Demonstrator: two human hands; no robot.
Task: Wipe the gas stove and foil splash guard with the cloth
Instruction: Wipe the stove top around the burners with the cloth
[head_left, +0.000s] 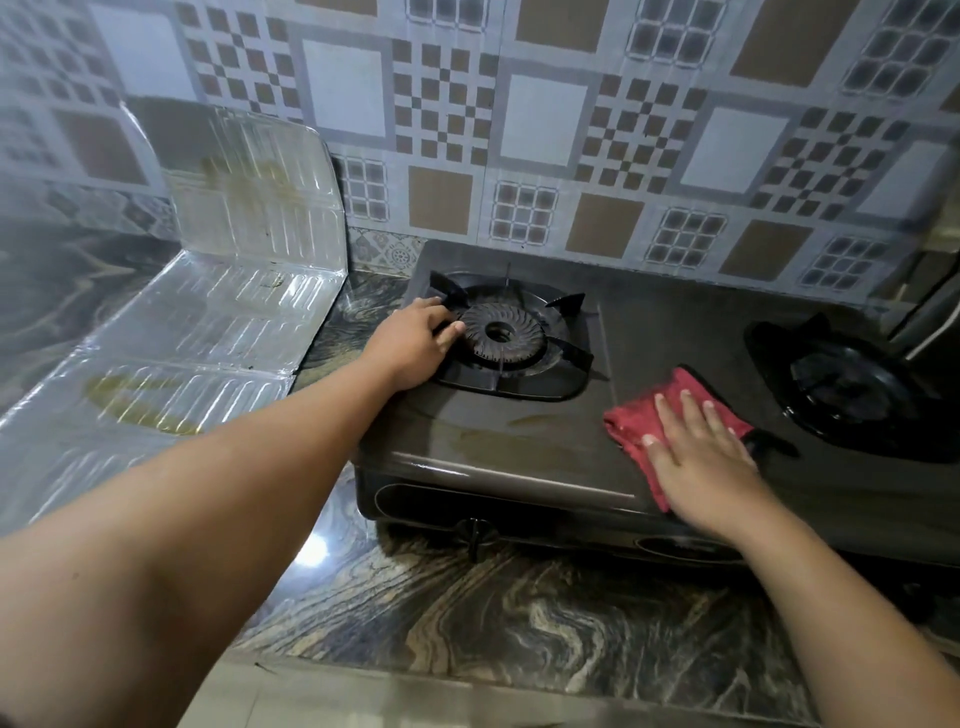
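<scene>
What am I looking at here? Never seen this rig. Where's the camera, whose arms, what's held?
There is no machine here: one wide-angle camera sits on a person's head and looks forward and down, so the two arms reaching in are the wearer's own. A two-burner gas stove sits on a marbled counter against a patterned tile wall. The right hand lies flat, fingers spread, pressing a red cloth onto the stove top between the burners. The left hand rests on the pan support of the left burner, fingers curled at its edge. To the left a folded foil splash guard stands partly open on the counter, with yellowish stains on it.
</scene>
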